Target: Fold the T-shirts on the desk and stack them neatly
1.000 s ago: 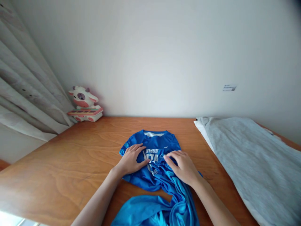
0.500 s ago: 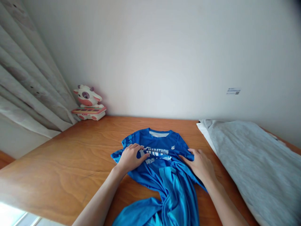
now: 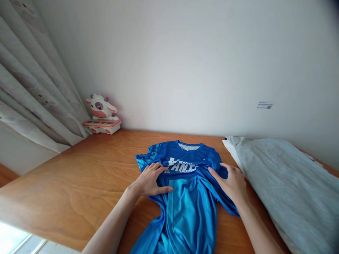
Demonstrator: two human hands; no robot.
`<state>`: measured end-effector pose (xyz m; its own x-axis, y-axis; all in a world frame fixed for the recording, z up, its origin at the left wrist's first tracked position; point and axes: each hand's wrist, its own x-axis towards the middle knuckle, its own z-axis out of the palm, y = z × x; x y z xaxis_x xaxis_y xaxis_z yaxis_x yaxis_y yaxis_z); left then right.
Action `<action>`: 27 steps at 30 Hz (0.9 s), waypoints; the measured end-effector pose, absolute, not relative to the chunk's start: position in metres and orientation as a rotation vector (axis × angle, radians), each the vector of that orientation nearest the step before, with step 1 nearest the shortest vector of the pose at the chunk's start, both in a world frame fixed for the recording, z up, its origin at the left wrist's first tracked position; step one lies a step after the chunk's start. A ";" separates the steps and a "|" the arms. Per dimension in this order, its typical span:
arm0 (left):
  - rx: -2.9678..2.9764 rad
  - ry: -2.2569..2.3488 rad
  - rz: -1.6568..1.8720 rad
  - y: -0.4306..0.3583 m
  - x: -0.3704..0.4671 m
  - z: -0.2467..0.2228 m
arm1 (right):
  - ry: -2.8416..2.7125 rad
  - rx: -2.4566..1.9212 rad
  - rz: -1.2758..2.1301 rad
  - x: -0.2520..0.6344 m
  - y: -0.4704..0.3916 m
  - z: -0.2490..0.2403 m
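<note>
Blue shirt: the printed shirt (image 3: 182, 154) lay face up mid-surface (image 3: 87, 183), collar at the far end, its chest lettering partly rumpled.
Lighter blue cloth: this shiny stretch (image 3: 190, 208) ran in loose folds towards you and out of view; you could not tell whether it was all one garment with the shirt.
Your left hand: the left hand (image 3: 151, 179) rested on the shirt's left side, thumb well parted from the fingers, with no pinch to be seen.
Your right hand: the right hand (image 3: 233, 181) touched the shirt's right side, thumb and forefinger apart; whether the hidden fingers had any cloth, you could not tell.
Handling: the fabric looked light, soft and rather slippery, likely to wrinkle but not break; side seams or shoulders seemed your best holds.
Grey cloth: it (image 3: 286, 180) lay spread at the right, over something white (image 3: 231, 148).
Cow toy: it (image 3: 102, 114) sat far left, beside the curtain (image 3: 45, 95).
Containers: you had none in view.
</note>
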<state>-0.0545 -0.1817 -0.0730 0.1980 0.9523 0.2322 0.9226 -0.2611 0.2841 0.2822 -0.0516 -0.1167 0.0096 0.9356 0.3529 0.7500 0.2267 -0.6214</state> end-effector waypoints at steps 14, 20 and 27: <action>2.037 2.383 0.600 -0.172 -0.064 -0.078 | -2.172 -1.120 0.324 0.268 -0.069 -0.107; 2.162 2.114 0.536 -0.174 -0.066 -0.092 | -2.316 -1.322 0.008 0.270 -0.065 -0.119; 2.110 2.325 0.475 -0.171 -0.068 -0.096 | -2.035 -1.327 -0.243 0.283 -0.056 -0.116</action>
<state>-0.0677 -0.1711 -0.0965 -0.1166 0.9676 0.2239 0.9779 0.0725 0.1962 0.2826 -0.0561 -0.1155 -0.2433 0.7352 0.6327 0.8637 0.4610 -0.2036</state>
